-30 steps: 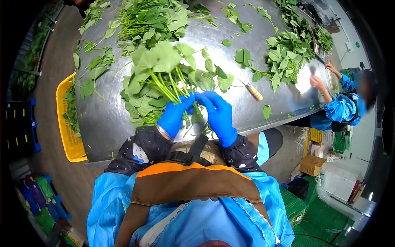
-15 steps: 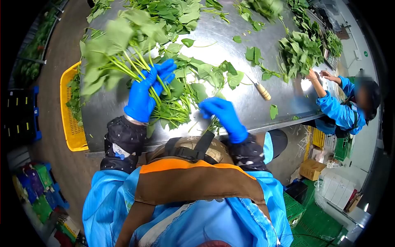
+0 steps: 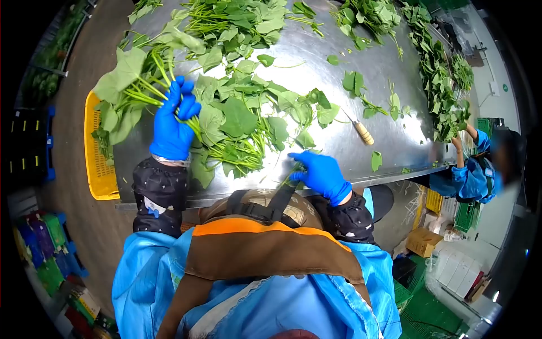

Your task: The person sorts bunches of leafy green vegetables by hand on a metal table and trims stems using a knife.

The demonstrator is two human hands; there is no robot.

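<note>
My left hand [image 3: 174,127], in a blue glove, is closed around the stems of a bunch of leafy greens [image 3: 127,85], whose broad leaves point up and left. My right hand [image 3: 322,174], also gloved in blue, is by the table's near edge. Its fingers are curled about a small leafy stem [image 3: 292,170], partly hidden by them. Between my hands lies a pile of cut greens [image 3: 237,121], stems toward me. A knife [image 3: 363,133] with a pale wooden handle rests to the right of the pile.
The metal table [image 3: 339,155] holds more greens [image 3: 237,22] at the back. A yellow crate [image 3: 101,175] stands at its left edge. On the right, a co-worker in a blue jacket [image 3: 471,175] handles a row of greens [image 3: 437,85]. A cardboard box [image 3: 423,242] sits on the floor.
My left hand has moved left with its bunch, uncovering more of the pile. My right hand has shifted slightly right and down. The co-worker has moved right, with the greens they handle.
</note>
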